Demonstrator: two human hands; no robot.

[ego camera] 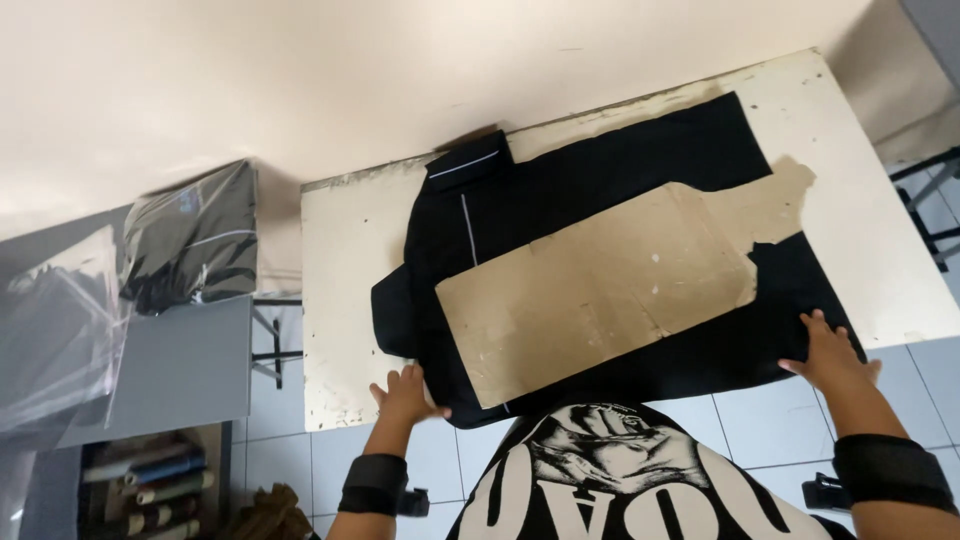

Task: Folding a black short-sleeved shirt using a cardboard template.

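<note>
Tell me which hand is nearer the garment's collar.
Left. The left hand rests on the black garment at the near edge of its collar end, below the collar. The right hand presses the opposite end, far from it.

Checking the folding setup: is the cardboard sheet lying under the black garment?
No, the cardboard sheet lies on top of the black garment.
</note>
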